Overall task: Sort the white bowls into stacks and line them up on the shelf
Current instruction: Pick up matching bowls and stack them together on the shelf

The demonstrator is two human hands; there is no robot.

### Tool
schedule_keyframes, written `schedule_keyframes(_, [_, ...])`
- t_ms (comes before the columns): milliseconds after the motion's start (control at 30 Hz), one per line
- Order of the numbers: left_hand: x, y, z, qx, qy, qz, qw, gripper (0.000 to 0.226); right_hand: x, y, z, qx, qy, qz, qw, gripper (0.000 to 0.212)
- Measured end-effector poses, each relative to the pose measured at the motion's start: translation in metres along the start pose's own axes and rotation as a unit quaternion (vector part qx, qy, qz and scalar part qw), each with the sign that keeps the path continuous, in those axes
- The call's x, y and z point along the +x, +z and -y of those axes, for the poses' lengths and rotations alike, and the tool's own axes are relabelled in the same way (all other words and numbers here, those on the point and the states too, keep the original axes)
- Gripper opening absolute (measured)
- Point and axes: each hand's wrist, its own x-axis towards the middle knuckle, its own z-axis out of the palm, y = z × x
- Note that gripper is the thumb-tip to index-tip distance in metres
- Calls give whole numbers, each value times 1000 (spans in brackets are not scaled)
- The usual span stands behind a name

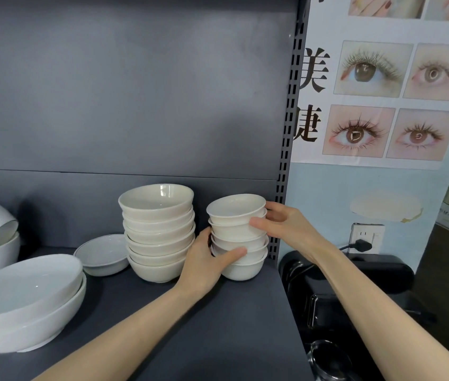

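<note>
Bowl stack (236,237) clasped between both hands (204,261) (289,228).

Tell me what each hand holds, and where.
Both grip the small bowl stack: left hand low on its left, right hand high on its right.

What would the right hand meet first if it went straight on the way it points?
The right hand grips the small stack near its top; pushed on leftward, the taller stack comes next, depth unclear.

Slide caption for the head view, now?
Left hand and right hand grip the small bowl stack on the shelf, beside a wider bowl stack.
</note>
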Motion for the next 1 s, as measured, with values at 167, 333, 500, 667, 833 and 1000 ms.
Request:
schedule_keyframes(167, [2,3,-1,-6,-13,-15,1000,47,0,0,-3,17,6,1,1000,27])
schedule_keyframes(333, [2,2,-2,-1,-9,-15,1000,46,-2,0,-7,37,8,-13,999,42])
schedule_keyframes(500, [2,2,-4,7,6,-11,1000,41,-3,-1,-11,43,13,-21,999,46])
schedule_keyframes(667, [3,1,-5,7,8,-3,1000,43,-3,0,-16,48,15,-31,998,45])
schedule_keyframes(833, [2,0,-4,12,7,3,1000,43,-4,2,-15,46,13,-40,998,44])
schedule_keyframes(1000, [1,-1,-5,18,3,12,1000,39,-4,-1,-10,20,25,-21,999,53])
